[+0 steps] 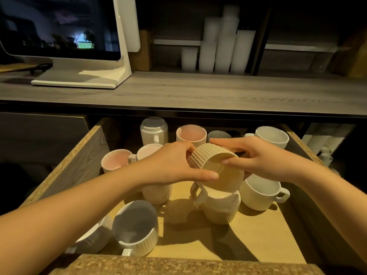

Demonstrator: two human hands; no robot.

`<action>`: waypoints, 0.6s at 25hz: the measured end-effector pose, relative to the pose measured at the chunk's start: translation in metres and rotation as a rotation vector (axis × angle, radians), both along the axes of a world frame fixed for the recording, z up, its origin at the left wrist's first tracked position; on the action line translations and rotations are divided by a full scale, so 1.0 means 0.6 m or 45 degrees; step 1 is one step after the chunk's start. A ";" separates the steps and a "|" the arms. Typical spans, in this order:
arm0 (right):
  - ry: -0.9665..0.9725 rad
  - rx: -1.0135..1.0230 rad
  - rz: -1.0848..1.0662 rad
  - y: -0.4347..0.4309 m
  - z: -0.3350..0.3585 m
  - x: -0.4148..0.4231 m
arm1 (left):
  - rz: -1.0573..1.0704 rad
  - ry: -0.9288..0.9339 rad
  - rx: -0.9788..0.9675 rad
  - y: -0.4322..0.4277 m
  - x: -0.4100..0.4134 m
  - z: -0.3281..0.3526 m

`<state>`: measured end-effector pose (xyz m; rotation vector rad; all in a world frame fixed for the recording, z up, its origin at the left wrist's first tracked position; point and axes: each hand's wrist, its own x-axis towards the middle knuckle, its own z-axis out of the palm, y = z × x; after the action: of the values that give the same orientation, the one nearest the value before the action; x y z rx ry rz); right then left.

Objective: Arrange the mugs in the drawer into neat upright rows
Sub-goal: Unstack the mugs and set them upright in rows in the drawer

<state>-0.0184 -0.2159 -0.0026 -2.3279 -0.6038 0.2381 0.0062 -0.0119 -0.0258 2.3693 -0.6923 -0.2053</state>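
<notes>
Right now both hands grip one ribbed cream mug (pixel 216 167), tilted with its mouth toward the camera, held above the drawer (pixel 89 153) middle: left hand (pixel 174 163) wraps the ribbed wall, right hand (pixel 256 157) pinches the rim with its thumb inside. Glazed ceramic, so likely rigid, fairly heavy, slick and chippable; I'd hold the ribs or handle, not the rim. It hangs directly over another ribbed mug (pixel 219 208), so set it down gently.
</notes>
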 end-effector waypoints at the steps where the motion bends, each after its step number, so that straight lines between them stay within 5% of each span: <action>1: -0.158 -0.075 -0.036 0.010 0.001 -0.002 | 0.014 0.025 0.014 0.003 -0.004 -0.003; 5: -0.578 -0.385 -0.175 0.047 -0.011 -0.011 | -0.022 0.088 0.158 0.030 -0.023 -0.008; 15: -0.499 -0.851 0.022 0.121 -0.061 0.002 | -0.285 0.009 0.946 0.128 -0.060 -0.041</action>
<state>-0.0175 -0.1430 -0.0390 -3.0525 -0.8273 -0.0240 -0.0297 0.0650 -0.0504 2.9722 -1.0075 -0.6643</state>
